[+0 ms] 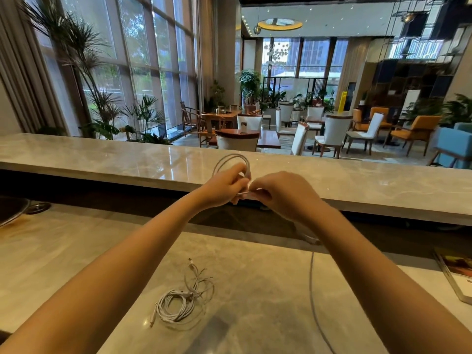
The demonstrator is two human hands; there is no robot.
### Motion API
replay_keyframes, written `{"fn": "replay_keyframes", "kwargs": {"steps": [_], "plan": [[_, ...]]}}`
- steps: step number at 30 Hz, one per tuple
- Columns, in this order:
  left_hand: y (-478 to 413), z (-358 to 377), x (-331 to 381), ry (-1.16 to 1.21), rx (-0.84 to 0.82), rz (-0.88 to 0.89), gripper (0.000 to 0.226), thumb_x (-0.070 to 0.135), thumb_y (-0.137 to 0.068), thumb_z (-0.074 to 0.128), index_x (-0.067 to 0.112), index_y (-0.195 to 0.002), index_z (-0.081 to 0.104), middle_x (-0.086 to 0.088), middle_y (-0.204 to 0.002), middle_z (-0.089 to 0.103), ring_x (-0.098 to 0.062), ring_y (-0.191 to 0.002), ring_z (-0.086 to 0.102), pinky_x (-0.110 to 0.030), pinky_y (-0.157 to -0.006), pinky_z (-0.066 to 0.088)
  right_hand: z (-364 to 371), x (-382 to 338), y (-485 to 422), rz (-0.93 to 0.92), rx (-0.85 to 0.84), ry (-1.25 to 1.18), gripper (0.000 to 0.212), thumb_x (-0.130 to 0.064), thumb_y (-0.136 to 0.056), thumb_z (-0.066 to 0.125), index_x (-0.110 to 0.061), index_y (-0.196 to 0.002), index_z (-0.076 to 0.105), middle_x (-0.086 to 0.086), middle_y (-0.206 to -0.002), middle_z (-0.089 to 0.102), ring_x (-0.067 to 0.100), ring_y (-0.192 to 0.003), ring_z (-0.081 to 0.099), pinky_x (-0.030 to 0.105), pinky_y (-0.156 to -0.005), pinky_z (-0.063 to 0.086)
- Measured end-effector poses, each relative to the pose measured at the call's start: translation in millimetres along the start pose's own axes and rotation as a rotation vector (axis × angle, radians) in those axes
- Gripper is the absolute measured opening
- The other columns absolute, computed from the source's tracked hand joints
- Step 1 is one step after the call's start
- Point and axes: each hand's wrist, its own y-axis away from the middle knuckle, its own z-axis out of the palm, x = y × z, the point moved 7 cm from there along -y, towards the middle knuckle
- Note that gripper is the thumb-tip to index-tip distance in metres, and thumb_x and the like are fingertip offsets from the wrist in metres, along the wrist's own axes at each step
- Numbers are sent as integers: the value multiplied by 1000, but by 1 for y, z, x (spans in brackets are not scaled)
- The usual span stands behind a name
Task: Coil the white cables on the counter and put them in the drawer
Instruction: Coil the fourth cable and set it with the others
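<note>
My left hand (224,186) is shut on a white cable loop (231,159) held up over the raised counter ledge. My right hand (282,192) pinches the same cable's end right beside the left fingers. From under my right forearm a loose white strand (312,290) hangs down and trails across the lower counter (255,290) toward the near edge. A second white cable (178,301), loosely coiled with its plug end stretched away from me, lies on the lower counter between my forearms. No drawer is in view.
A raised marble ledge (127,159) runs across behind the lower counter. A sink rim and drain (38,208) sit at far left. A framed card or booklet (457,274) lies at the right edge. Beyond is a lounge with chairs and plants.
</note>
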Motion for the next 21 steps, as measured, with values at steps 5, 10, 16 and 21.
{"fn": "replay_keyframes", "kwargs": {"steps": [5,10,16,21], "plan": [[14,14,-8,386,-236,-161,24,27,-99,39,5,-100,49,-1,-63,51,-8,-50,45,-19,-50,39,-28,21,-1,-33,13,73,22,-29,-89,58,-20,-106,68,1,-96,71,16,-82,63,35,-77,54],[29,27,0,679,-540,-127,31,30,-98,32,13,-96,58,6,-58,46,-7,-50,39,-17,-49,35,-34,44,-6,-70,125,-2,37,-45,-84,51,-15,-95,71,4,-81,71,16,-68,63,37,-65,56],[29,14,15,1353,-566,53,22,28,-95,48,12,-90,61,7,-56,33,-4,-44,29,-15,-45,32,-7,85,1,142,236,-254,28,-30,-92,50,-11,-91,69,-14,-63,53,0,-56,48,21,-57,38],[18,-8,17,1706,-361,124,28,22,-99,37,5,-90,57,1,-58,49,-6,-45,29,-19,-44,29,60,108,28,383,94,-462,33,-32,-97,41,-15,-86,66,-13,-63,54,7,-59,51,28,-62,40]]}}
